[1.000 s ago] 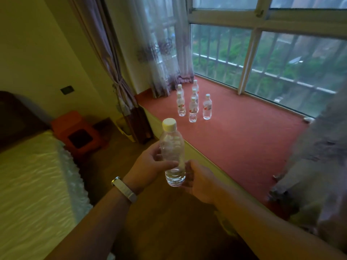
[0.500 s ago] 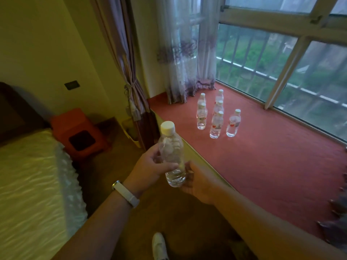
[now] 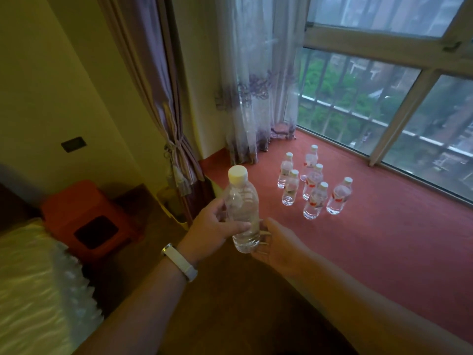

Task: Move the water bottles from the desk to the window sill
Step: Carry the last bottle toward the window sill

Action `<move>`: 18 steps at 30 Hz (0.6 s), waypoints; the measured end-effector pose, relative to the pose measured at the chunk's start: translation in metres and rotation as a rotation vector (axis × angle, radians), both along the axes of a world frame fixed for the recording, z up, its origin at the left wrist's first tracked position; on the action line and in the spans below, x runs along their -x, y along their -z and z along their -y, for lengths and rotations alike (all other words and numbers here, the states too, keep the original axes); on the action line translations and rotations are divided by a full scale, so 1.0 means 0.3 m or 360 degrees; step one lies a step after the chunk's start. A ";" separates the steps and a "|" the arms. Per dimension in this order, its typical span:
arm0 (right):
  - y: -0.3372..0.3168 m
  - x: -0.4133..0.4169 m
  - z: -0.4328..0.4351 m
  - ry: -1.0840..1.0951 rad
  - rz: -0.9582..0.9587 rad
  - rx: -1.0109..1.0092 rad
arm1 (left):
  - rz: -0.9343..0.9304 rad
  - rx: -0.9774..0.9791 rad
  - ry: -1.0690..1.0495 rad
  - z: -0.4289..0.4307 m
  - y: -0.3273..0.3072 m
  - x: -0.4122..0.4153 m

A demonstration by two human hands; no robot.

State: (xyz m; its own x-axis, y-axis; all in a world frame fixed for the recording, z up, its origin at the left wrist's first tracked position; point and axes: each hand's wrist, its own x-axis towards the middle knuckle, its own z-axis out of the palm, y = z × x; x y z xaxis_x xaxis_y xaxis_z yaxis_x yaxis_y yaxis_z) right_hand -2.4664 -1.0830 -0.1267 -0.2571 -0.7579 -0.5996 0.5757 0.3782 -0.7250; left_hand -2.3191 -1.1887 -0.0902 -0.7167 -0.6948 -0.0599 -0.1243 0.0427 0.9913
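Note:
A clear water bottle (image 3: 242, 208) with a white cap stands upright in the air at the centre of the view. My left hand (image 3: 213, 228) grips its middle from the left, thumb across the front. My right hand (image 3: 277, 243) holds its base from the right, fingers curled behind it. Several more water bottles (image 3: 311, 184) with white caps stand in a cluster on the red-carpeted window sill (image 3: 371, 247), beyond and to the right of the held bottle.
Sheer curtains (image 3: 256, 80) hang at the sill's far left corner, and a tied drape (image 3: 163, 103) hangs beside it. An orange stool (image 3: 87, 213) stands by the wall on the left. A bed (image 3: 33, 290) fills the lower left. The window (image 3: 384, 98) borders the sill.
The view has moved closer to the sill, and the bottle cluster now appears larger and nearer. Both hands keep the same hold on the bottle.

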 end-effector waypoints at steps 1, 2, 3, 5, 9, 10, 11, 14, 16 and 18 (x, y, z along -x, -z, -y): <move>0.007 0.017 0.033 0.0007 0.0008 0.0007 | 0.0009 0.0011 0.0017 0.038 0.004 0.019; 0.018 0.034 0.062 0.0018 0.0015 0.0012 | 0.0016 0.0023 0.0040 0.070 0.007 0.039; 0.029 0.052 0.091 0.0037 0.0027 0.0012 | 0.0019 0.0023 0.0058 0.102 0.013 0.061; 0.068 0.096 0.154 0.0093 0.0066 0.0003 | 0.0040 0.0002 0.0077 0.168 0.029 0.113; 0.166 0.207 0.297 0.0159 0.0121 -0.0029 | 0.0117 0.0004 0.0116 0.312 0.088 0.240; 0.192 0.240 0.336 0.0172 0.0131 -0.0039 | 0.0150 0.0007 0.0109 0.351 0.106 0.278; 0.216 0.275 0.375 0.0190 0.0139 -0.0054 | 0.0183 0.0004 0.0102 0.391 0.127 0.319; 0.278 0.385 0.499 0.0236 0.0149 -0.0088 | 0.0275 -0.0028 0.0118 0.516 0.188 0.453; 0.311 0.464 0.581 0.0277 0.0165 -0.0105 | 0.0326 -0.0060 0.0135 0.597 0.223 0.551; 0.350 0.543 0.649 0.0338 0.0193 -0.0136 | 0.0360 -0.0103 0.0137 0.665 0.253 0.646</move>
State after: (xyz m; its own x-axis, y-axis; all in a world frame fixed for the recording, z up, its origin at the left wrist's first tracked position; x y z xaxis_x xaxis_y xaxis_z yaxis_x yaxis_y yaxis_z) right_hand -2.6293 -1.2777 -0.2318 -0.3272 -0.6400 -0.6952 0.7296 0.2964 -0.6163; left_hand -2.5131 -1.3881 -0.1660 -0.7362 -0.6215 -0.2679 -0.3420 0.0001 0.9397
